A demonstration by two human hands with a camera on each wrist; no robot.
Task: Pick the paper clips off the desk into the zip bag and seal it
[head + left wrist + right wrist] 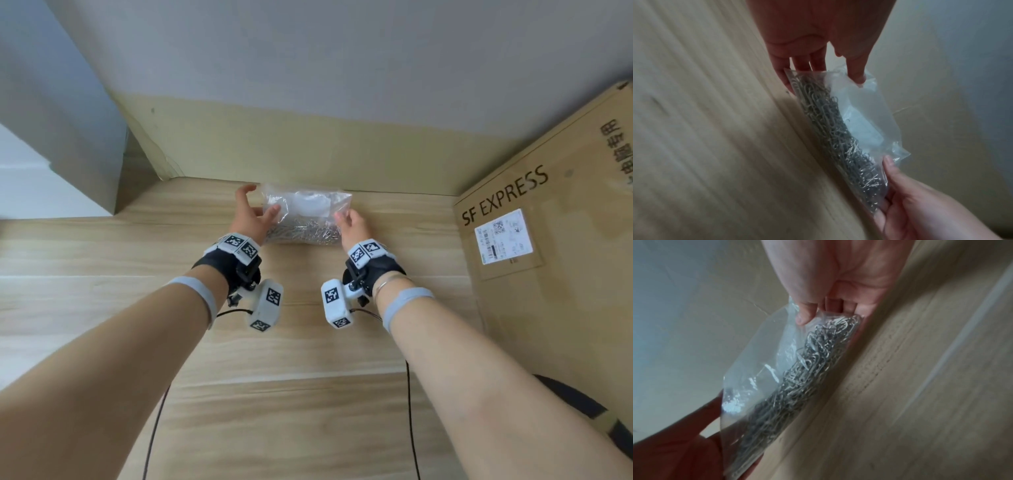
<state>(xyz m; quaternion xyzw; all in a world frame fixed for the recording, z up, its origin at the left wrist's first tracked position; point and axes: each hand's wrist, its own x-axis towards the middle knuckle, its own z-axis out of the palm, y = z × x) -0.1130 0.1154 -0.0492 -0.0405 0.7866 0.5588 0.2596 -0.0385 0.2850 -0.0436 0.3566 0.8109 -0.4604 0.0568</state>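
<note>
The wooden desk [308, 394] fills most of the head view, its pale planks running left to right up to a tan wall strip. A big cardboard box [555, 240] printed "SF EXPRESS" stands on the right edge of the desk, with a white shipping label [503, 236] stuck on its face. A grey panel [68, 120] rises at the far left.

Near the back of the desk, between the 2 hands, sits the clear zip bag [305, 212]. It stands on its lower edge on the wood, with the upper part see-through and crinkled. The paper clips [301, 233] are piled inside along the bottom of the bag in a thick silver heap.

The left hand [251, 214] holds the bag's left end, thumb on the near face and fingers curled behind it. The right hand [352, 224] grips the right end the same way, thumb pressed on the plastic. Whether the zip strip is closed cannot be told.

Both wrists carry black straps with white marker blocks.
</note>
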